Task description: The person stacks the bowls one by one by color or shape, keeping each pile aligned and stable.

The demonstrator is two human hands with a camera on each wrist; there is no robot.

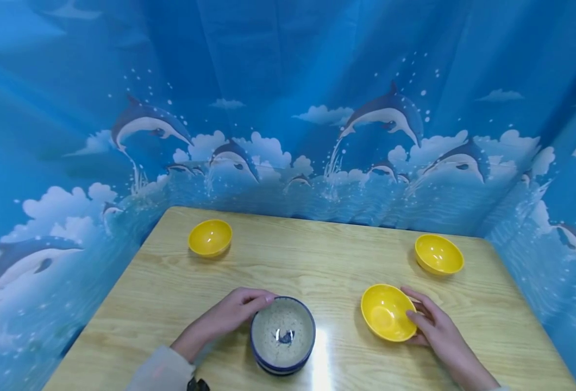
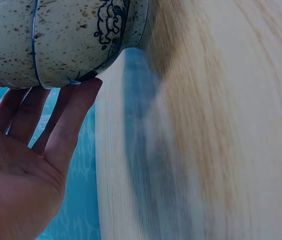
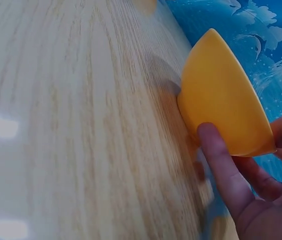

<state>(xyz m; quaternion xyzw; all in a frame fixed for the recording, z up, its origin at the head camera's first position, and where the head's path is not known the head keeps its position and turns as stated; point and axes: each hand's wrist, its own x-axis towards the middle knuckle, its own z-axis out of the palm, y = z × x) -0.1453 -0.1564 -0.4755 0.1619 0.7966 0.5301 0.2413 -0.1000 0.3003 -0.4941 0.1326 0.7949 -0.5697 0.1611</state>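
Near the front middle of the table, speckled grey-white bowls point(image 1: 283, 331) with blue rims stand stacked one in another. My left hand point(image 1: 236, 312) holds the stack at its left side, thumb at the top rim. Seen from the left wrist, the fingers point(image 2: 73, 125) reach against the outer wall of the bowls point(image 2: 66, 40), which carries a dark blue pattern. To the right, my right hand point(image 1: 432, 323) grips a yellow bowl point(image 1: 383, 312) by its right edge. In the right wrist view the thumb is at the rim and a finger point(image 3: 221, 160) lies along the underside of the yellow bowl point(image 3: 221, 95).
One yellow bowl point(image 1: 210, 239) sits at the back left of the wooden table point(image 1: 298, 255). Another yellow bowl point(image 1: 438, 255) stands at the back right, just behind the one in my right hand. A blue curtain point(image 1: 278, 81) with dolphins hangs along the table's far edge and sides.
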